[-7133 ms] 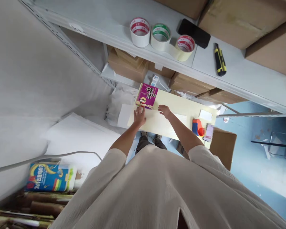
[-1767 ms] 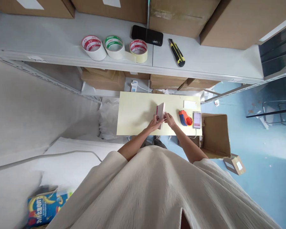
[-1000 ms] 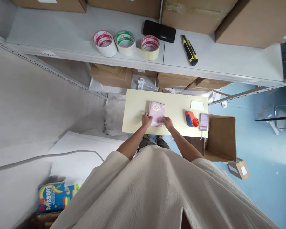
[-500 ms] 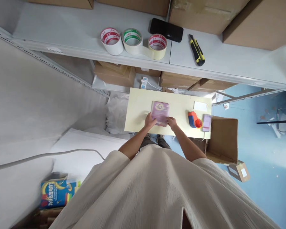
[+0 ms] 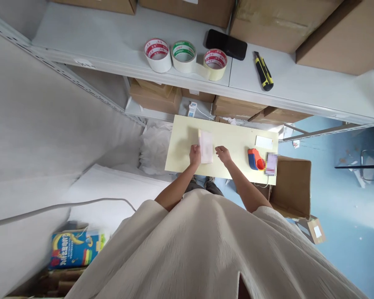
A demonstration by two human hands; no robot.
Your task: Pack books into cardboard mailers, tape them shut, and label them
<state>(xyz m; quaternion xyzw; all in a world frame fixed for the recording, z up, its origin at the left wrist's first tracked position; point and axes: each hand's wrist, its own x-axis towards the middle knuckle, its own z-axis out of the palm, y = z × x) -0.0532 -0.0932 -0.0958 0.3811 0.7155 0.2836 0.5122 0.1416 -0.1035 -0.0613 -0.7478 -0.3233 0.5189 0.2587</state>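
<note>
A pale pink-purple book (image 5: 206,147) is tilted above the cream-coloured table (image 5: 233,135), its surface a little blurred. My left hand (image 5: 195,155) grips its left edge, fingers closed around it. To the right of the book, and apart from it, my right hand (image 5: 222,153) has its fingers loosely bent and separated, with nothing visible in them. Farther right on the table stands a red-and-blue tape dispenser (image 5: 255,159), beside a pixelated phone-like object (image 5: 271,164) and a white flat box (image 5: 264,142).
Above the table runs a grey shelf (image 5: 112,45) with several tape rolls (image 5: 183,54), a black case (image 5: 226,44), a yellow-black utility knife (image 5: 263,71) and cardboard boxes. An open carton (image 5: 291,187) stands at the table's right end. White sheets (image 5: 102,195) lie to the left.
The book has turned from lying face up to a tilted position, showing a paler side. My right hand has let go of it; my left still holds it. The view has shifted slightly.
</note>
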